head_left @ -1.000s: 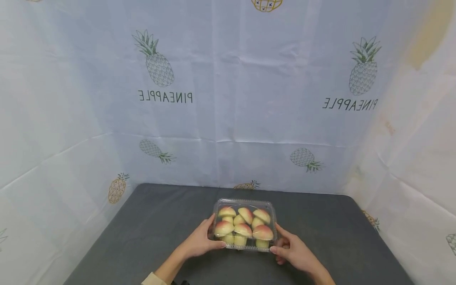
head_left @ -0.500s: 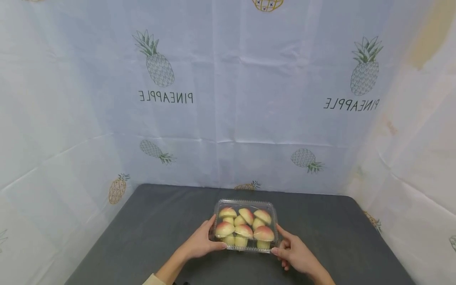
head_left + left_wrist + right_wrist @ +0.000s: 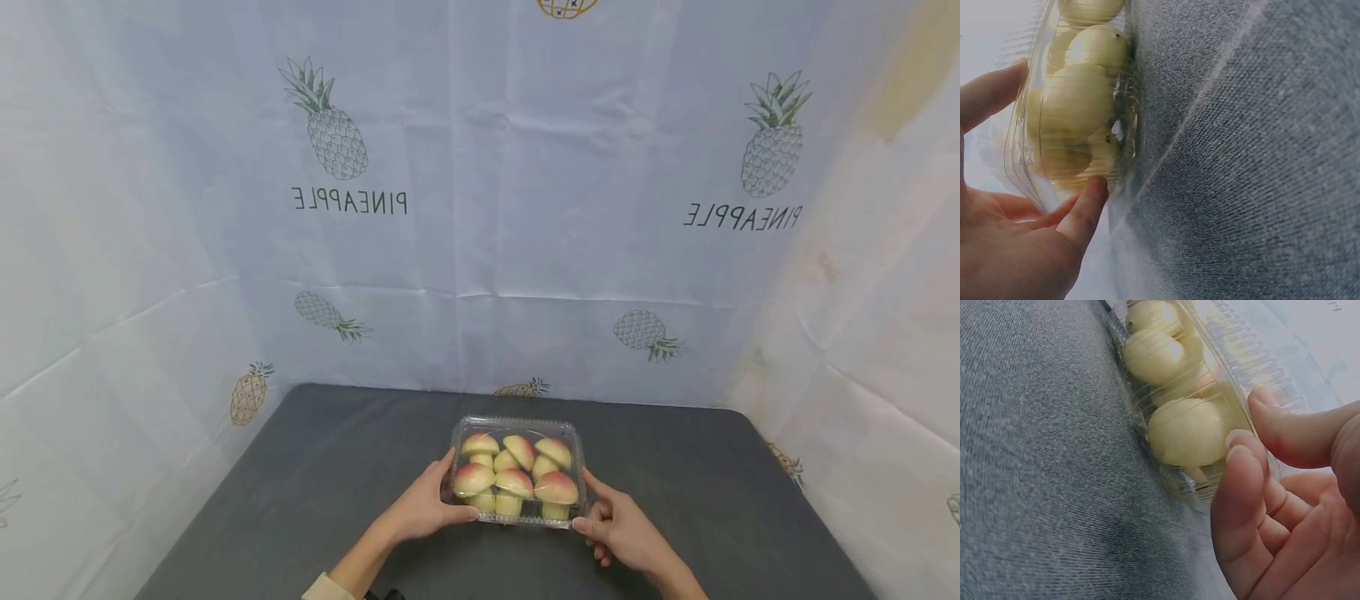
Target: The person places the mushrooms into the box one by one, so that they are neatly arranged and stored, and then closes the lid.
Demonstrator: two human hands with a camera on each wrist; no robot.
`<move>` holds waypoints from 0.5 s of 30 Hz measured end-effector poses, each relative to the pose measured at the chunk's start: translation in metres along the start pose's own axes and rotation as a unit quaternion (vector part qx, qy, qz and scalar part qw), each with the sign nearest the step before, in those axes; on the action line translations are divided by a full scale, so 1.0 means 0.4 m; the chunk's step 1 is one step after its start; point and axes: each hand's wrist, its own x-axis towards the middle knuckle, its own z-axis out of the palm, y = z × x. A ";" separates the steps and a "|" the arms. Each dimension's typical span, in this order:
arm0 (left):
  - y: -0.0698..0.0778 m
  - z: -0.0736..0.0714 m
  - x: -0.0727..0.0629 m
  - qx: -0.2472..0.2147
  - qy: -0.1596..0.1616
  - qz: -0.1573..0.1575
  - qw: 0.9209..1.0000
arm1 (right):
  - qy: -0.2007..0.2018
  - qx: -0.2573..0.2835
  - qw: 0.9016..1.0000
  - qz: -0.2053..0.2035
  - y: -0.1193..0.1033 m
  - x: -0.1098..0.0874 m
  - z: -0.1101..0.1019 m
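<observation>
In the head view, a clear plastic clamshell box (image 3: 525,522) stands near the middle of the table, lid down. Through its lid I see several mushroom-shaped pieces (image 3: 557,487), pale yellow with reddish caps. My left hand (image 3: 426,507) grips the box's left side, thumb at the front corner and fingers along the side wall. On the opposite side my right hand (image 3: 619,528) pinches the front right corner between thumb and curled fingers. Both wrist views show fingertips against the clear wall, close to the box's lower edge. Whether the base touches the cloth, I cannot tell.
A dark grey cloth-covered table (image 3: 337,458) lies under the box. Pale fabric curtains (image 3: 480,250) with pineapple prints surround it at the back and on both sides. Part of a small black object (image 3: 393,594) shows at the bottom edge, beside the left forearm.
</observation>
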 end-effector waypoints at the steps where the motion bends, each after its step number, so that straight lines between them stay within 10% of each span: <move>1: -0.001 0.000 0.000 -0.001 0.001 0.000 1.000 | -0.001 0.003 1.000 0.000 -0.002 0.001 0.000; 15: -0.002 -0.007 0.004 -0.038 0.023 0.005 0.999 | 0.012 -0.021 1.000 0.007 -0.009 0.009 -0.014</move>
